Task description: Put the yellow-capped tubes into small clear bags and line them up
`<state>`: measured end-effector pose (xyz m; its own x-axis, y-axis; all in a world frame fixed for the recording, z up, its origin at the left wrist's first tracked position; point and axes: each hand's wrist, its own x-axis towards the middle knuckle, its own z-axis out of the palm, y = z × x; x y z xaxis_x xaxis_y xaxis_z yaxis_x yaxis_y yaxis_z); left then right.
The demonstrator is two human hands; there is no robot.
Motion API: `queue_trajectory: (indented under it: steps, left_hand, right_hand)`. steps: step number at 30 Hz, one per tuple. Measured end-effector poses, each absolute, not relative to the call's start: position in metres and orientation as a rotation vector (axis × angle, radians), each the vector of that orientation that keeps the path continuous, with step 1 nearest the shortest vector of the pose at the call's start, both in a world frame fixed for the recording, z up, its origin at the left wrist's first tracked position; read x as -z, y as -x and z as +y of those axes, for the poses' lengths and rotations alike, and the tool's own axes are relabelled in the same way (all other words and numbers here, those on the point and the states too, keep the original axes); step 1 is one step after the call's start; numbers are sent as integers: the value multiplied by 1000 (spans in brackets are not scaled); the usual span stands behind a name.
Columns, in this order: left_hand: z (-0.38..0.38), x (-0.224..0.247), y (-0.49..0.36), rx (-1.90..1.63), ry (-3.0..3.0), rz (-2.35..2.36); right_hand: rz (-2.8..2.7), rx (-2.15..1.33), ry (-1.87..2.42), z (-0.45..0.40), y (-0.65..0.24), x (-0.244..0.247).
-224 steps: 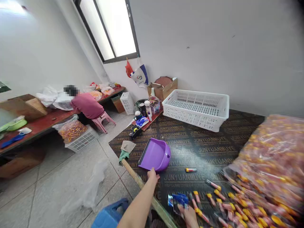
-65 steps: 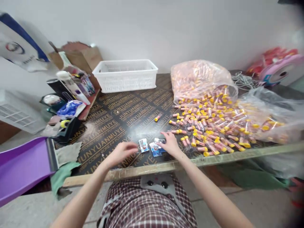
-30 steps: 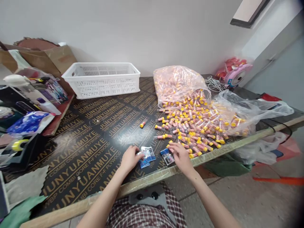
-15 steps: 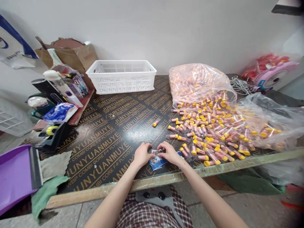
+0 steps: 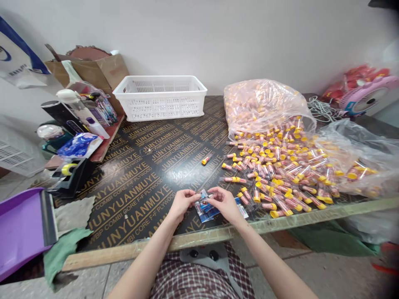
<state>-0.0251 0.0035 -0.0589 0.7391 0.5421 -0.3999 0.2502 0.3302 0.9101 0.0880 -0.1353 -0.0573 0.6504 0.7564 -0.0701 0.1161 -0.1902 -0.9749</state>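
Between my fingertips is a small printed blue packet, raised slightly above the table. My left hand pinches its left side with thumb and forefinger. At its right side, my right hand is closed on the same packet. Below lie more flat blue packets, overlapping near the table's front edge, and others show partly beyond my right hand. A lone clear tube with a yellow cap lies ahead of my hands. Fine print on the packets is too small to read.
Many yellow-capped tubes spill from a clear plastic bag on the right. A white basket stands by the wall. At left are a tape dispenser, bottles and a purple tray. A pink fan sits far right.
Both hands have lifted a little and drawn slightly apart, and the packet between them has tilted up into clearer view. The packets beside my right hand show more.
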Motion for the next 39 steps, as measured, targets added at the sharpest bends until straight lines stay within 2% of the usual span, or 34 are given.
queue_trajectory:
  steps: [5,9,12,16,20,23,29,32,35,39]
  left_hand:
    - [-1,60,27,-205,-1228,782]
    - [-2,63,29,-185,-1285,808]
    - [-4,66,30,-187,-1555,866]
    - [-5,69,35,-227,-2147,887]
    - [1,67,37,-194,-2314,782]
    - [10,58,27,-96,-2431,511]
    - [12,34,-21,310,-2703,-428]
    - [6,28,-34,431,-2850,-629]
    - [6,28,-29,420,-2926,-592]
    - [19,33,-4,449,-2850,-184]
  right_hand:
    - [-708,-681,1686,-135,-87,58]
    - [-679,-513,1706,-141,-97,54]
    - [-646,-441,1691,-146,-103,50]
    - [-683,-515,1677,-153,-103,50]
    - [-681,-562,1704,-158,-100,58]
    - [-664,-551,1727,-161,-101,63]
    - [-576,-412,1734,-171,-115,57]
    - [-522,-355,1724,-182,-119,52]
    - [-479,-341,1722,-196,-118,52]
    - [-437,-353,1711,-208,-111,57]
